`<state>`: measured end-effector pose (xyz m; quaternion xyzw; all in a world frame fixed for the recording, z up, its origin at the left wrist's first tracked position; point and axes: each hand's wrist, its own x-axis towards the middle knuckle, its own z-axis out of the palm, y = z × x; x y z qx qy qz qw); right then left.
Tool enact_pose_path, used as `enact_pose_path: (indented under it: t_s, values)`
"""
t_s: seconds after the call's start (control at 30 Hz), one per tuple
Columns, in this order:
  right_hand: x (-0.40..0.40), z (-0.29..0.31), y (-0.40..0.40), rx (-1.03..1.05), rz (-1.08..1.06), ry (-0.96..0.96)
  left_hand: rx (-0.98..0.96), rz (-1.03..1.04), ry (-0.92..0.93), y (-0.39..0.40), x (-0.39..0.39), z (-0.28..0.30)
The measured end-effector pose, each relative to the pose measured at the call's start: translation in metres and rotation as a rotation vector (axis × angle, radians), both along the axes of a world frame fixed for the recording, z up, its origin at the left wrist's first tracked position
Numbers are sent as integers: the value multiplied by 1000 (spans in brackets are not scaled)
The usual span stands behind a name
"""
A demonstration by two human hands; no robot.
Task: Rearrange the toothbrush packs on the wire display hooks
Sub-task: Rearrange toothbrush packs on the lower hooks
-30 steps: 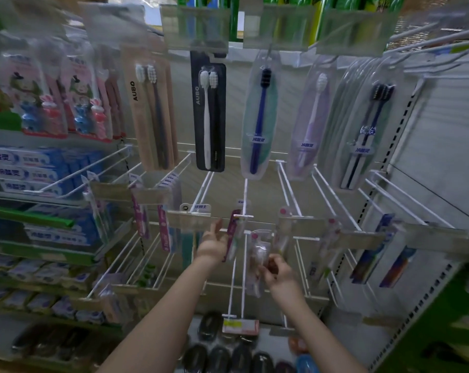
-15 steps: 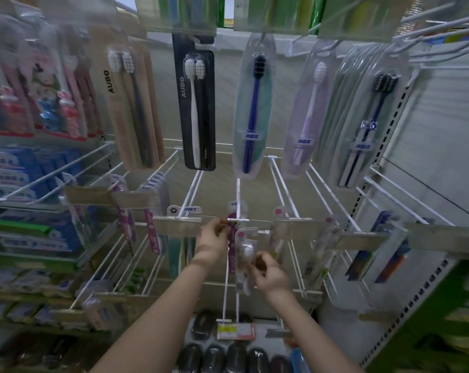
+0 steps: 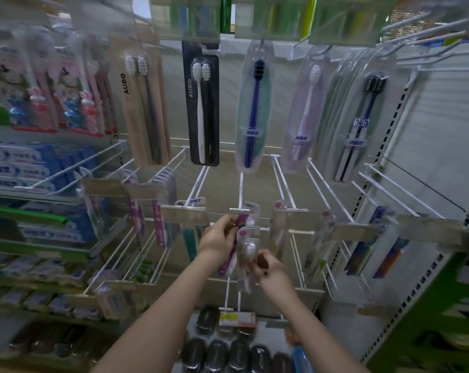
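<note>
A white wire hook (image 3: 240, 192) juts out at centre, its front end at chest height. A purple toothbrush pack (image 3: 234, 240) hangs near that end, and my left hand (image 3: 219, 236) pinches its upper part. Just in front of it, my right hand (image 3: 268, 267) grips a clear toothbrush pack (image 3: 247, 254) by its middle, its top close under the hook's tip. Whether this clear pack is threaded on the wire is unclear.
Taller toothbrush packs hang on the row above: a black AUBO pack (image 3: 203, 109), a blue brush pack (image 3: 252, 109), a lilac one (image 3: 304, 109). Bare wire hooks (image 3: 322, 184) stick out to the right. Toothpaste boxes (image 3: 20, 168) fill the left shelves. Dark cases (image 3: 222, 354) lie below.
My left hand rose from below the hook and took the purple pack near the hook's tip. My right hand lifted the clear pack closer to the hook end.
</note>
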<state>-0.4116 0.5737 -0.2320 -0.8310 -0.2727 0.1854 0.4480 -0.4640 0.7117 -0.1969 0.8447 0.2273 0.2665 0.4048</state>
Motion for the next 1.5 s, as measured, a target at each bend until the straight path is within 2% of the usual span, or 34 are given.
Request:
enact_pose_path:
  t_s: [0.13, 0.37, 0.6, 0.87, 1.1, 1.5]
  values:
    - [-6, 3, -7, 7, 35, -15, 70, 16, 133, -8, -6, 1]
    - [-8, 8, -15, 26, 34, -78, -71, 207, 82, 0, -36, -15]
    - [-9, 1, -4, 4, 7, -59, -55, 304, 60, 11, -66, -17]
    - [-8, 1, 15, -11, 12, -32, -110, 281, 22, 11, -76, -16]
    - [-5, 2, 33, -24, 48, -13, -83, 286, 21, 21, -75, -27]
    - [17, -15, 75, 159, 7, -111, 29, 191, -58, 32, -55, -42]
